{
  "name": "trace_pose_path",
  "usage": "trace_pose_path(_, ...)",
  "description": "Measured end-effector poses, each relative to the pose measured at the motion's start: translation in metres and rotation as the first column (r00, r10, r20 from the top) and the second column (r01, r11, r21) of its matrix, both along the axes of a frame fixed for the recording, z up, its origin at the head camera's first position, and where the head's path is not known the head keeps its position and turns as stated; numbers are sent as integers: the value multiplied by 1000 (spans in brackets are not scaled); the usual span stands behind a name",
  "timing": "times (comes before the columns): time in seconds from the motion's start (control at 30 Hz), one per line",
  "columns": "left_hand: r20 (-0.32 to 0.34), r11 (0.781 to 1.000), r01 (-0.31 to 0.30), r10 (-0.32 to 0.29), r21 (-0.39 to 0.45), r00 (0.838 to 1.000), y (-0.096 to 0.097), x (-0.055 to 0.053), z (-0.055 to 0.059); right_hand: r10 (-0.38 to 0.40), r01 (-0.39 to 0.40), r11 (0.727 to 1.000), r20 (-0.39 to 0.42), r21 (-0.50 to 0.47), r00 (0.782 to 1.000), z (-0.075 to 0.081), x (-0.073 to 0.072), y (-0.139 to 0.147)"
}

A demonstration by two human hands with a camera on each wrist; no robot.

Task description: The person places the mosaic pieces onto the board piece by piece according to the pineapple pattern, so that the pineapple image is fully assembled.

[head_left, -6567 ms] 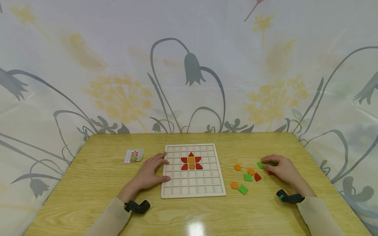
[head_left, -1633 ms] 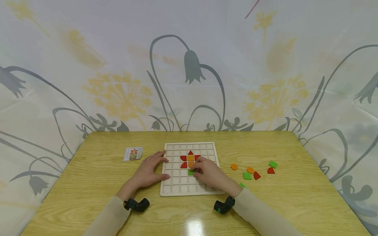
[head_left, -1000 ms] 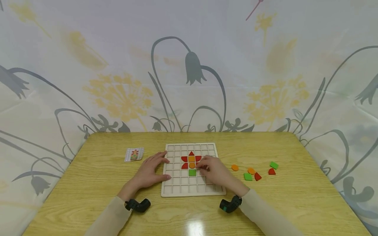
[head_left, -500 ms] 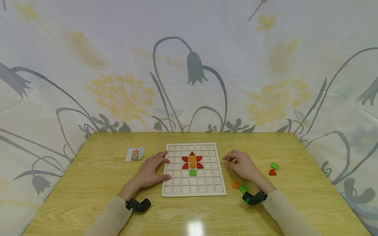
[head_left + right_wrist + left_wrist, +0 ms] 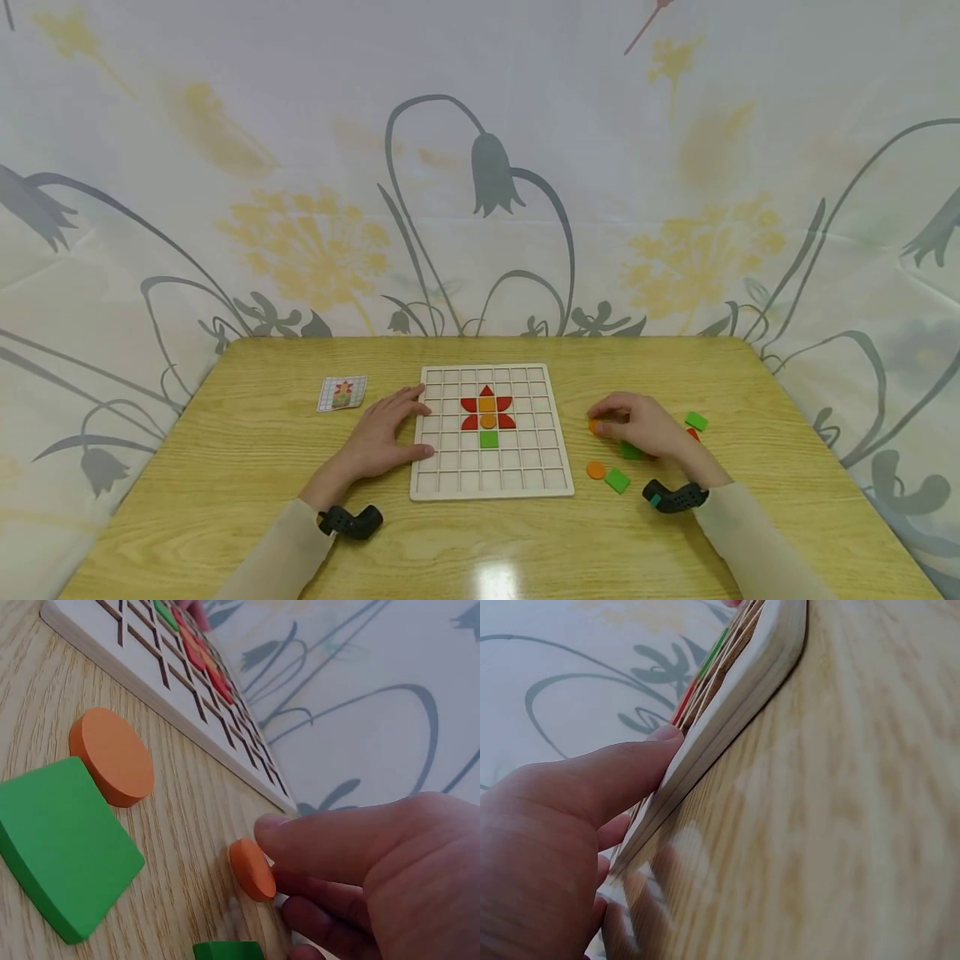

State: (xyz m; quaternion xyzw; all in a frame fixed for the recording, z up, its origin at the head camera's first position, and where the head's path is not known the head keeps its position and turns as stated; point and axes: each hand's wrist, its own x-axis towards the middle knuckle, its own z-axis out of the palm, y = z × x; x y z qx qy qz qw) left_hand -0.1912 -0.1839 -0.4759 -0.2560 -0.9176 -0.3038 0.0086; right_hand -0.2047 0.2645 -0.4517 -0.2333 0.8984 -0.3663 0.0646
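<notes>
A white square grid board (image 5: 450, 483) lies mid-table. On it sit red pieces (image 5: 487, 391), an orange square (image 5: 487, 405), an orange disc (image 5: 488, 421) and a green square (image 5: 489, 439). My left hand (image 5: 382, 437) rests with spread fingers along the board's left edge; its thumb (image 5: 641, 765) touches that edge in the left wrist view. Right of the board, my right hand (image 5: 645, 427) pinches a loose orange disc (image 5: 253, 870) between thumb and fingers, low over the table. Part of that disc is hidden behind the fingers in the head view.
Another orange disc (image 5: 596, 471) and a green square (image 5: 617, 481) lie near the board's lower right. A green piece (image 5: 632, 451) is partly under my right hand. Beyond it lie a green square (image 5: 697, 421) and a red piece (image 5: 693, 434). A pattern card (image 5: 342, 393) lies at left.
A green square was set on the board below the orange disc. My right hand has since withdrawn rightward to the loose pieces and taken an orange disc. The left hand stays put.
</notes>
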Motion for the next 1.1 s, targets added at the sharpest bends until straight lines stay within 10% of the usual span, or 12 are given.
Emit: trace_pose_path(1.1,32,1000,-13,13,-3,999,0,1,1,-25,25,998,7,63,1000,0,0,-6)
